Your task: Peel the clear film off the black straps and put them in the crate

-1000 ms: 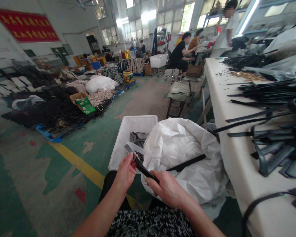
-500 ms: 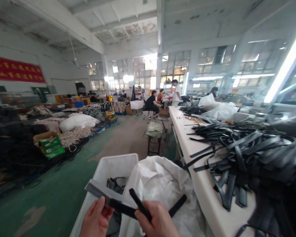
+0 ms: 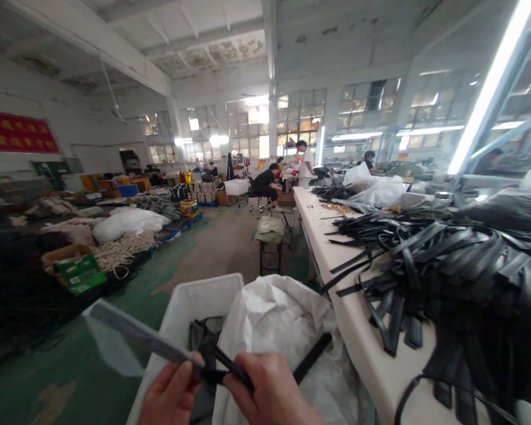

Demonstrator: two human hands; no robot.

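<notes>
My left hand (image 3: 172, 392) pinches a long strip with thumb and fingertips. Beyond that pinch the strip looks grey, and a translucent plastic sheet (image 3: 115, 345) hangs from it to the left. My right hand (image 3: 269, 389) is closed around a black strap (image 3: 233, 365). One strap end pokes up left of the fist, and another black length (image 3: 312, 357) sticks out to its right. A dark piece spans the short gap between both hands; whether it is all one strap I cannot tell. Under my hands are a white plastic bin (image 3: 203, 289) and a white sack (image 3: 269, 301).
On my right a long white table (image 3: 312, 218) carries a big heap of black straps (image 3: 478, 277). A stool (image 3: 269, 236) with folded cloth stands ahead. Piled goods and a green box (image 3: 79, 273) lie left. Several people work at the back.
The grey strip and plastic sheet have swung out to the left and now spread past the bin's edge. My hands have come closer together, and the view has turned slightly right.
</notes>
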